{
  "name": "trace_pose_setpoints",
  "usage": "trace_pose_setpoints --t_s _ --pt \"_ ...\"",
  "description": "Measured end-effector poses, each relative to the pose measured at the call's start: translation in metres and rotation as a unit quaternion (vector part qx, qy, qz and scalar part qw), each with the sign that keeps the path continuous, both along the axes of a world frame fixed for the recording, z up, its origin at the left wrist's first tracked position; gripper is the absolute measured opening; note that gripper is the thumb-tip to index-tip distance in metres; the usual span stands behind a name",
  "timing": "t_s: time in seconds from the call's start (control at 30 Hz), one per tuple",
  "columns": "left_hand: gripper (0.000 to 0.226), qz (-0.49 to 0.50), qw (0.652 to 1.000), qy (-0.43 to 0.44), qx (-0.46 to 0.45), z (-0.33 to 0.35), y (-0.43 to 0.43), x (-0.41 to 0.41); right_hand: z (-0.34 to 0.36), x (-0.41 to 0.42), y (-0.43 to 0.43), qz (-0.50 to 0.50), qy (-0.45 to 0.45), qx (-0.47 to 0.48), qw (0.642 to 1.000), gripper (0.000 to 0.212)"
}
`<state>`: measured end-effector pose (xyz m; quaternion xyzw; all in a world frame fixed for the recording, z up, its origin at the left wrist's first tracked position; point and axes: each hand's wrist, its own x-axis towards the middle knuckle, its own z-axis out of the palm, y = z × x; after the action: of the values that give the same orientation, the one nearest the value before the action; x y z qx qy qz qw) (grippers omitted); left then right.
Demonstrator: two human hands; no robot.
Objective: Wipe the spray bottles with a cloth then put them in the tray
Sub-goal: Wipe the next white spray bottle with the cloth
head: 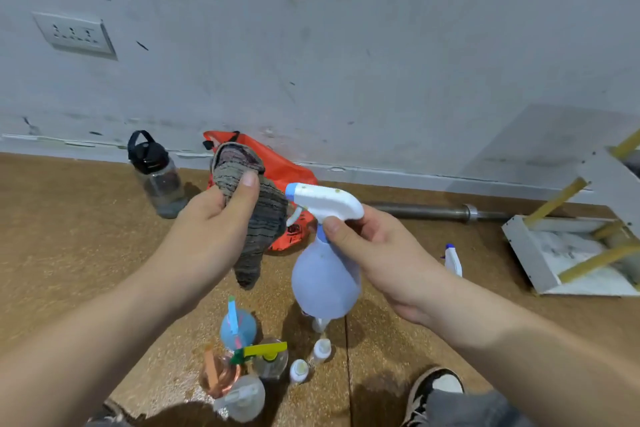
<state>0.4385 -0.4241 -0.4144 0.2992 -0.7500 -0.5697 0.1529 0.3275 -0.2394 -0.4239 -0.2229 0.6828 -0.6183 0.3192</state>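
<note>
The left grip (214, 225) is curled around a striped grey-brown cloth (265, 215), thumb pressed on its bunched top, and the loose end hangs below the palm. The right grip (374, 253) pinches the neck of a pale blue spray bottle (323, 284) under its white trigger head (325, 201), holding it upright above the brown floor (86, 236), with the nozzle just beside the cloth. Other bottles (239, 329) stand clustered on the floor below, and a small white spray bottle (453, 262) stands near the white tray (526, 253) at right.
</note>
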Motion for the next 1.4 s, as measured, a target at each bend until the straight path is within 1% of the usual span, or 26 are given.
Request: trace_pose_setpoints --t_s 0.1,0.2,0.27,0.33,0.4,0.43,0.5,0.53,0.57,0.63,0.67,0.73,0.8,0.83,0.87,0.93,1.0,1.07,1.1,1.13,1.17,1.2,1.23,1.27,1.33,1.4 --pt "0.066 -0.052 0.989 0.036 -0.132 0.001 -0.003 -0.004 -0.001 -0.005 -0.003 0.062 0.111 0.062 0.990 0.020" --pt "0.046 -0.152 0.944 0.078 -0.284 -0.003 0.000 -0.007 -0.001 -0.009 -0.005 0.127 0.173 0.092 0.972 0.021" --pt "0.042 -0.252 0.907 0.069 -0.331 -0.006 0.006 -0.010 -0.004 -0.012 -0.007 0.161 0.196 0.115 0.960 0.016" --pt "0.054 -0.321 0.884 0.063 -0.335 -0.009 0.011 -0.011 -0.008 -0.011 -0.009 0.159 0.242 0.154 0.945 0.032" --pt "0.059 -0.331 0.895 0.086 -0.285 -0.013 0.012 -0.012 -0.015 -0.012 -0.009 0.139 0.256 0.178 0.940 0.037" --pt "0.059 -0.314 0.907 0.095 -0.263 -0.015 0.013 -0.014 -0.015 -0.013 -0.008 0.147 0.246 0.184 0.940 0.038" --pt "0.049 -0.272 0.925 0.108 -0.244 -0.020 0.014 -0.015 -0.012 -0.011 -0.005 0.227 0.296 0.183 0.910 0.046" --pt "0.041 -0.266 0.923 0.107 -0.256 -0.022 0.015 -0.015 -0.010 -0.010 -0.004 0.250 0.333 0.163 0.894 0.044" --pt "0.035 -0.269 0.915 0.101 -0.282 -0.025 0.016 -0.014 -0.004 -0.009 -0.004 0.252 0.315 0.156 0.902 0.040" --pt "0.032 -0.266 0.897 0.083 -0.343 -0.030 0.018 -0.010 -0.005 -0.007 -0.003 0.272 0.347 0.146 0.886 0.019" --pt "0.029 -0.257 0.893 0.085 -0.360 -0.031 0.019 -0.009 -0.006 -0.006 -0.005 0.250 0.322 0.147 0.901 0.018" --pt "0.016 -0.249 0.889 0.101 -0.371 -0.031 0.019 -0.008 -0.004 -0.006 -0.007 0.225 0.289 0.139 0.920 0.031" --pt "0.021 -0.233 0.896 0.127 -0.355 -0.033 0.017 -0.009 -0.005 -0.006 -0.009 0.228 0.256 0.131 0.930 0.041" --pt "0.027 -0.219 0.910 0.133 -0.327 -0.036 0.015 -0.009 -0.006 -0.005 -0.010 0.225 0.259 0.135 0.930 0.038" --pt "0.034 -0.199 0.933 0.131 -0.270 -0.036 0.014 -0.011 -0.004 -0.004 -0.013 0.217 0.262 0.141 0.930 0.032" --pt "0.042 -0.151 0.982 0.079 -0.080 -0.036 0.011 -0.014 -0.001 -0.005 -0.013 0.208 0.264 0.155 0.929 0.014" --pt "0.036 -0.122 0.991 -0.023 0.048 -0.036 0.008 -0.015 0.001 -0.011 -0.010 0.215 0.261 0.168 0.926 0.012" --pt "0.028 -0.125 0.987 -0.043 0.091 -0.036 0.008 -0.012 0.001 -0.013 -0.011 0.221 0.297 0.183 0.911 0.010" --pt "0.026 -0.136 0.987 -0.014 0.084 -0.033 0.014 -0.010 0.003 -0.013 -0.012 0.220 0.314 0.193 0.903 0.009" --pt "0.024 -0.155 0.988 0.022 0.013 -0.034 0.021 -0.007 0.003 -0.012 -0.013 0.217 0.325 0.205 0.897 0.007" --pt "0.020 -0.179 0.975 0.052 -0.122 -0.035 0.026 -0.003 0.002 -0.011 -0.015 0.215 0.325 0.223 0.893 0.003" --pt "0.017 -0.196 0.939 0.060 -0.277 -0.035 0.029 -0.001 0.002 -0.009 -0.017 0.221 0.322 0.239 0.889 0.003" --pt "0.019 -0.200 0.901 0.058 -0.381 -0.037 0.029 -0.001 0.000 -0.007 -0.019 0.229 0.327 0.248 0.883 0.010" --pt "0.025 -0.199 0.879 0.070 -0.427 -0.038 0.025 -0.003 0.000 -0.006 -0.021 0.232 0.333 0.246 0.880 0.017" --pt "0.030 -0.199 0.889 0.096 -0.401 -0.039 0.014 -0.007 -0.003 -0.007 -0.024 0.236 0.329 0.235 0.883 0.017" --pt "0.035 -0.191 0.938 0.118 -0.263 -0.035 0.008 -0.013 -0.007 -0.010 -0.025 0.227 0.301 0.211 0.902 0.007"
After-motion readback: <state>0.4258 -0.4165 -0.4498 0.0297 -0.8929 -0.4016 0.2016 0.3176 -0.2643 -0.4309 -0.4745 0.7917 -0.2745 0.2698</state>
